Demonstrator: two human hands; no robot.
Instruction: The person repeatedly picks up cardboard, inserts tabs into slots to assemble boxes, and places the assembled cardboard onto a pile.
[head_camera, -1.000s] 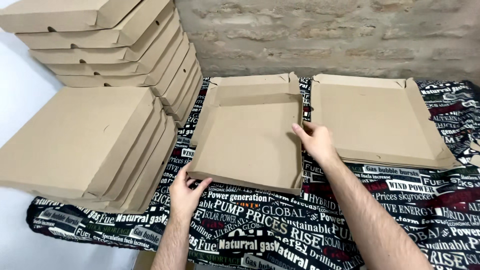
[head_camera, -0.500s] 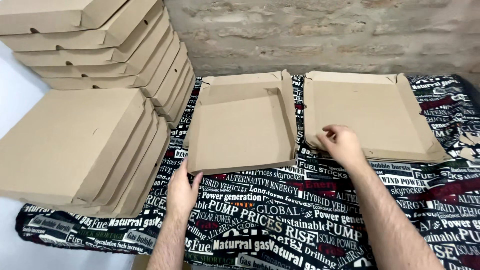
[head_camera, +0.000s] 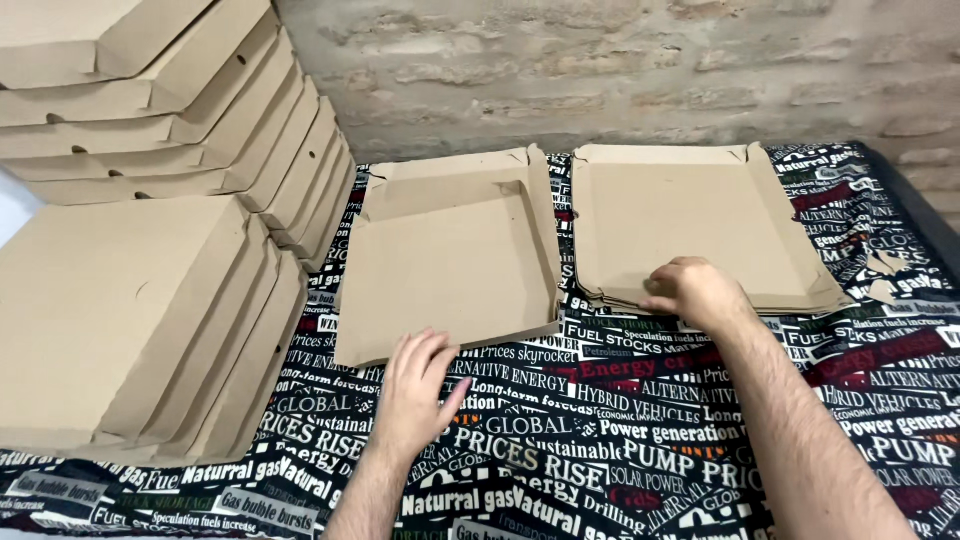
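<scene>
The left hand (head_camera: 415, 385) is lying flat with its fingers spread and slightly apart, its fingertips touching the near edge of a half-folded cardboard box blank (head_camera: 450, 260); it is gripping nothing. The right hand (head_camera: 695, 292) is resting at about two o'clock from the left, its fingers curled onto the near edge of a stack of flat cardboard blanks (head_camera: 700, 225); whether it is pinching a sheet cannot be told.

The half-folded blank is lying at twelve o'clock from the left hand, its side flaps partly raised. Just beside it, at three o'clock, the flat stack is sitting. At nine o'clock, folded closed boxes (head_camera: 120, 320) are leaning in a slanting pile, with more closed boxes (head_camera: 170, 110) stacked at eleven o'clock. Everything is resting on a black cloth (head_camera: 600, 450) covered in white and red lettering. A rough brick wall (head_camera: 600, 70) is standing at twelve o'clock.
</scene>
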